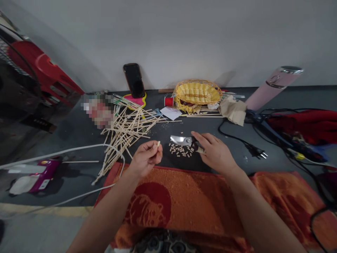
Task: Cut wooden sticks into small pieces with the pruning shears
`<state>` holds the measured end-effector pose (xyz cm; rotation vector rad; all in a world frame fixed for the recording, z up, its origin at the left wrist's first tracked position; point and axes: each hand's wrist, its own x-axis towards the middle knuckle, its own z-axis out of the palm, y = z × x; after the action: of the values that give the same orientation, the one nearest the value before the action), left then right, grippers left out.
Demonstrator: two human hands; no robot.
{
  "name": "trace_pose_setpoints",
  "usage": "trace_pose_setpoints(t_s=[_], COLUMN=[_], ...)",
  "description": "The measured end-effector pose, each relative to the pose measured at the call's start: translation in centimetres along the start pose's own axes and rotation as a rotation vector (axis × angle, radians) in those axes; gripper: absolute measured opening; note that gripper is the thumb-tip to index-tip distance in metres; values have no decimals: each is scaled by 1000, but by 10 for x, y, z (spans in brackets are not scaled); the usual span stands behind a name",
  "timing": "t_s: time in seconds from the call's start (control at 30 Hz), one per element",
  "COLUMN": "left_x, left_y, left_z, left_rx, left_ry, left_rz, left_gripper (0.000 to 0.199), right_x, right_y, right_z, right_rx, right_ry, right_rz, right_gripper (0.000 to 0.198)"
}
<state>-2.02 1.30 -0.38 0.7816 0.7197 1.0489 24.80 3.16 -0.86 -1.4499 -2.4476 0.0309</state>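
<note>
- Head view, centre: left hand (147,156) pinches a pale stick piece (158,143), tip up, left of the shears (181,140).
- Right hand (214,151) closes around their handles; the blade's long axis points left, towards the piece.
- Wooden bits (181,150) lie just below the blade; towel (189,189) edges the lower frame; bare tabletop (195,124) opens above.

Toward the table's (200,125) front edge, the left hand (146,154) pinches 1 pale piece (158,143); the right hand (214,151) holds shears (181,140) by small bits (180,150). A yellow basket (198,94) sits along the back edge.
</note>
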Motion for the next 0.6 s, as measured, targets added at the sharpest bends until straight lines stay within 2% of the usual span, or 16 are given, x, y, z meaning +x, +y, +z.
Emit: trace_pose_setpoints(t_s=[0.13, 0.23, 0.4, 0.6], left_x=[1, 0, 1, 1], left_y=[1, -1, -6, -10], left_z=[4, 8, 9, 11], left_rx=[71, 157, 324, 548], left_ry=[24, 38, 68, 53], left_rz=[16, 12, 30, 41], left_gripper=[21, 20, 19, 17], right_x=[-1, -2, -4, -5], right_y=[11, 18, 24, 18], right_z=[1, 6, 12, 9], right_rx=[-106, -152, -170, -177], right_ry=[34, 4, -56, -48], right_rz=[217, 301, 338, 326], right_gripper=[59, 62, 60, 55])
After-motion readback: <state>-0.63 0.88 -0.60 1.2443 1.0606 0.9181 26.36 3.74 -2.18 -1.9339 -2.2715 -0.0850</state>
